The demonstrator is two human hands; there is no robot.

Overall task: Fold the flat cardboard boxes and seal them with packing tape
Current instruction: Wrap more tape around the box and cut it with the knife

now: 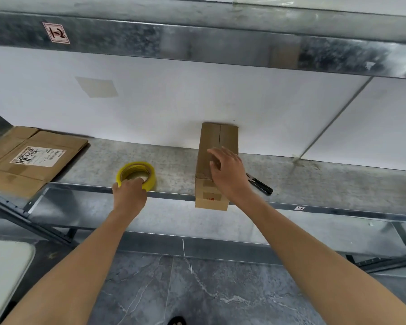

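A folded brown cardboard box [217, 141] lies lengthwise on the metal shelf [174, 165], its near end sticking out over the shelf's front edge. My right hand [227, 170] rests on top of the box with its fingers spread and fairly straight. A yellow roll of packing tape [136, 172] lies flat on the shelf to the left of the box. My left hand [129, 193] grips the near rim of the roll, fingers curled over it.
A stack of flat cardboard boxes [33, 158] with a white label lies at the shelf's left end. A black utility knife [259, 184] lies just right of the box. A white wall backs the shelf and an upper metal shelf [197, 43] hangs overhead.
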